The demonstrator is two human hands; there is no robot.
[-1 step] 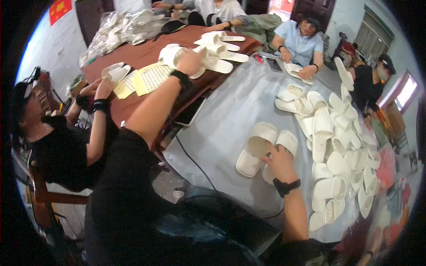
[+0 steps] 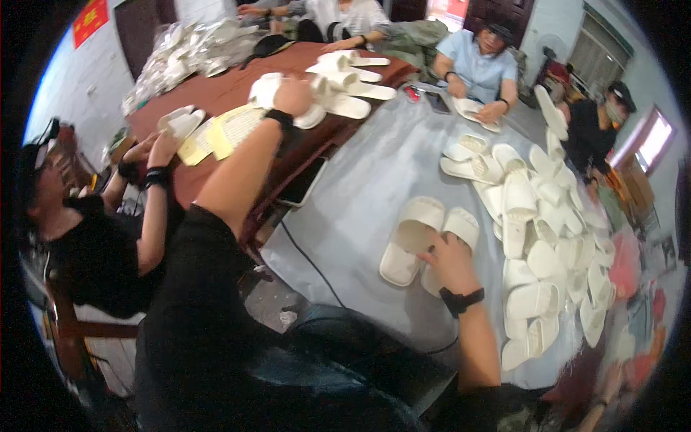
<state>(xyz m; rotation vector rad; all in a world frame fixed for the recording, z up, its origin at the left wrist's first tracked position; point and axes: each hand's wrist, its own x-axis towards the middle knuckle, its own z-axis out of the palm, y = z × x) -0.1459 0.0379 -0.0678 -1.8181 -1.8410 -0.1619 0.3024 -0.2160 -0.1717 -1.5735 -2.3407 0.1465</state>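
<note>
White slippers (image 2: 425, 241) under right hand (image 2: 450, 261) fingers (image 2: 430, 257)

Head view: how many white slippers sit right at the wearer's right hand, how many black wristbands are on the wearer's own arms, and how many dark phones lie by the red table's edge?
White open-toe foam slippers paired at the right hand: 2
Black wristbands on the wearer's arms: 2
Dark flat phone at the red table edge: 1
Total: 5

red wall sign (image 2: 91, 19) top left; yellow paper sheets (image 2: 216, 133) on brown table (image 2: 230, 90)
</note>
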